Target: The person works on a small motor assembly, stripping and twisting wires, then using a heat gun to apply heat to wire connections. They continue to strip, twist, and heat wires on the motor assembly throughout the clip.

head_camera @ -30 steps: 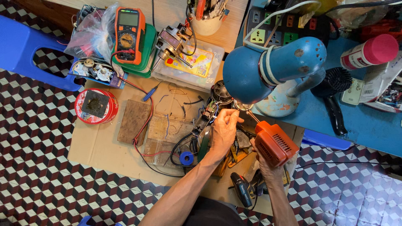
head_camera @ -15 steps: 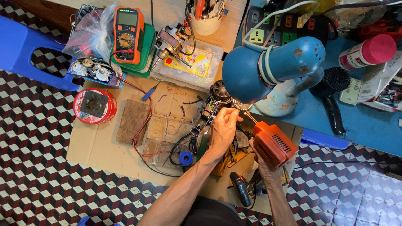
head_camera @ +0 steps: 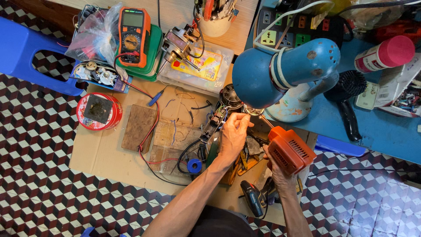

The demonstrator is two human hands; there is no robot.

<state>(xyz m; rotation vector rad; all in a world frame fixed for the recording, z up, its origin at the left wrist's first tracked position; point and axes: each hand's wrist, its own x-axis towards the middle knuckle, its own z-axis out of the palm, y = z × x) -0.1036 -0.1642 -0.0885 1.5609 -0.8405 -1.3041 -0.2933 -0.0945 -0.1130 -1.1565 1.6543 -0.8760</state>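
Cardboard sheet (head_camera: pixel 109 158): lay flat on the checkered floor, carrying the tools and wires.
Blue desk lamp (head_camera: pixel 280 72): stood at the sheet's far right edge, shade just above the hands.
Orange soldering gun (head_camera: pixel 290 150): sat in the right hand (head_camera: pixel 277 173), fingers clamped round its grip, tip pointing toward the left hand.
Left hand (head_camera: pixel 233 137): fingertips pinched together on a small part under the lamp; the part was too small to identify.
Orange multimeter (head_camera: pixel 133 30): rested well apart, at the far left.
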